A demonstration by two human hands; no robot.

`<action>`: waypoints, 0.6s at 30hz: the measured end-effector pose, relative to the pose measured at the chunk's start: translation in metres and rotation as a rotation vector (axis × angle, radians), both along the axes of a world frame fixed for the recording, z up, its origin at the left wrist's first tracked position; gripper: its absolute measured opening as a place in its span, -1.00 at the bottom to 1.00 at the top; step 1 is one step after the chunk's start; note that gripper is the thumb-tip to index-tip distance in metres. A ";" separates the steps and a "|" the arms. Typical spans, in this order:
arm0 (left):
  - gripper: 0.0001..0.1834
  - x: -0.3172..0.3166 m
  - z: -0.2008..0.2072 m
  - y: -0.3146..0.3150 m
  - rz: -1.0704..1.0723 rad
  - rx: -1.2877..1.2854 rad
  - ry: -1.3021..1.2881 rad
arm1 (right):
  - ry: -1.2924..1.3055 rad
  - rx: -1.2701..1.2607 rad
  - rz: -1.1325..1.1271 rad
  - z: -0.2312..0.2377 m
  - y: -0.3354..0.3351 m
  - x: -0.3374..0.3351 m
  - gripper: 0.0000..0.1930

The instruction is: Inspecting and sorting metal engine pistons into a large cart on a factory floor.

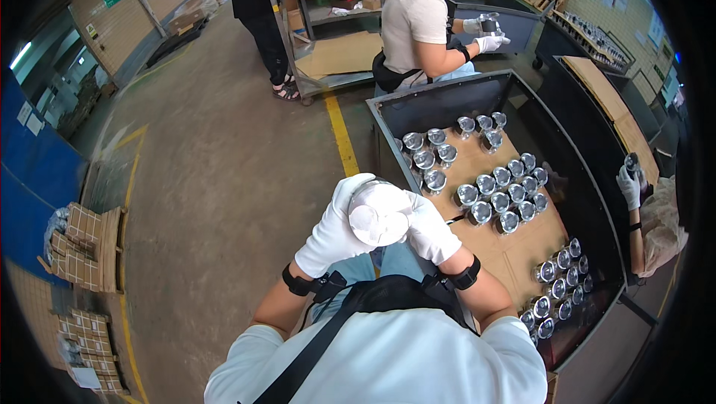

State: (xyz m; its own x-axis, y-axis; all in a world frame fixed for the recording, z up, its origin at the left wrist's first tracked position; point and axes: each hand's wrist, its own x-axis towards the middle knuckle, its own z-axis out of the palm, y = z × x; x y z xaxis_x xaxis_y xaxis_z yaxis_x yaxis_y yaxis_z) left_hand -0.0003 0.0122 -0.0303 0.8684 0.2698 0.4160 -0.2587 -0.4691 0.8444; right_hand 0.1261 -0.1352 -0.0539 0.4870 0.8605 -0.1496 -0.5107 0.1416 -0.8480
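In front of my body I hold a shiny metal piston, its round bright crown facing up. My left hand, in a white glove, is wrapped round its left side. From the right, my gloved right hand grips the same piston; some fingers of both hands are hidden beneath it. Just to the right stands a dark metal cart with a brown board in its bottom. Several pistons stand on that board in groups, crowns up.
Beyond the cart a co-worker in white gloves holds another piston. Another person's gloved hand holds a piston at the far right. A shelf trolley stands ahead; stacked cartons sit on pallets at left.
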 end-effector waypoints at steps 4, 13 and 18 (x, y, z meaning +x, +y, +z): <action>0.03 -0.002 -0.003 -0.003 -0.007 -0.066 -0.029 | 0.024 0.045 -0.023 -0.005 0.001 -0.002 -0.74; 0.33 0.005 -0.005 -0.008 -0.259 -0.559 0.055 | -0.690 0.031 -0.306 0.016 -0.003 0.012 -0.79; 0.23 -0.002 -0.029 0.003 -0.700 -1.120 0.168 | -1.469 0.000 -0.366 0.057 0.000 0.008 -0.73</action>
